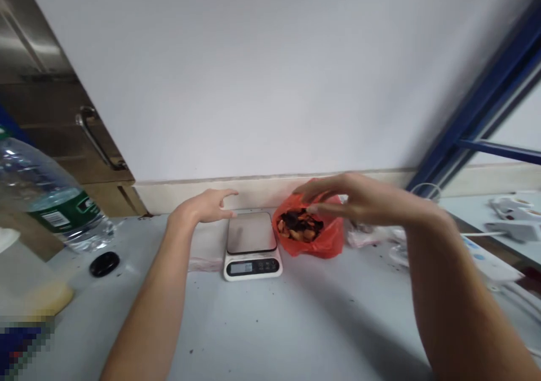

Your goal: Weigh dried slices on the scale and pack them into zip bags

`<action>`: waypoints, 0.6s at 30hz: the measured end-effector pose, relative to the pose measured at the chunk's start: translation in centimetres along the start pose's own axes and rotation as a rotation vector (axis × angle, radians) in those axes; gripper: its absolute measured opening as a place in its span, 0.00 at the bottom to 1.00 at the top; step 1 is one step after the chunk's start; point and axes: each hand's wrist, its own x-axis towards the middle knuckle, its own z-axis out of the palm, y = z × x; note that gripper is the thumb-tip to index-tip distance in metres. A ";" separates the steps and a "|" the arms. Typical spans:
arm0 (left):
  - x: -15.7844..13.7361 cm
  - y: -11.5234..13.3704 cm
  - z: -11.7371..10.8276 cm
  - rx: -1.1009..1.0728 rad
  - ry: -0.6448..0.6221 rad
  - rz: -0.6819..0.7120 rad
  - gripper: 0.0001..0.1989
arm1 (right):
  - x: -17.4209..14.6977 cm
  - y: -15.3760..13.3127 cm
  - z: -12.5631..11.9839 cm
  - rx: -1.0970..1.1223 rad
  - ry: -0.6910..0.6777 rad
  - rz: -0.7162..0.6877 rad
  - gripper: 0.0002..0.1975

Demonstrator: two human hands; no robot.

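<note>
A small white digital scale (252, 240) stands on the grey table, its display (240, 268) lit but too blurred to read. Beside its right edge an open red plastic bag (329, 240) holds brown and orange dried pieces (301, 226). My left hand (207, 205) hovers at the scale's left side, fingers apart and holding nothing. Over the bag, my right hand (342, 198) has its thumb and fingers spread, with nothing seen between them; it hides part of the bag's rim. Clear plastic packaging (205, 264) lies under my left hand, left of the scale.
At the left are a large water bottle (67, 206), a black round object (104, 264) and a whitish container (25, 279). A power strip (490, 260) with cables and clear plastic (366, 235) lie at the right. A wall and a blue metal frame (477, 99) bound the back.
</note>
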 end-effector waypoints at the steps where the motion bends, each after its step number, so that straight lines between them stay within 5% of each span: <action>1: -0.1 1.5 -0.2 0.003 0.027 0.055 0.32 | -0.8 1.1 -0.9 -0.018 0.029 0.066 0.23; 4: 0.0 6.4 0.4 -0.088 0.129 0.318 0.21 | -2.9 4.4 -2.8 -0.040 0.093 0.296 0.25; 8: 0.9 11.4 3.0 -0.146 0.097 0.617 0.11 | -5.2 8.7 -3.9 -0.008 0.141 0.557 0.19; 12: 1.8 13.5 5.9 -0.121 0.132 0.690 0.11 | -7.3 12.8 -3.6 0.073 0.207 0.783 0.10; 18: 2.2 14.2 7.5 -0.110 0.138 0.723 0.12 | -8.4 16.2 -1.7 0.126 0.267 0.937 0.16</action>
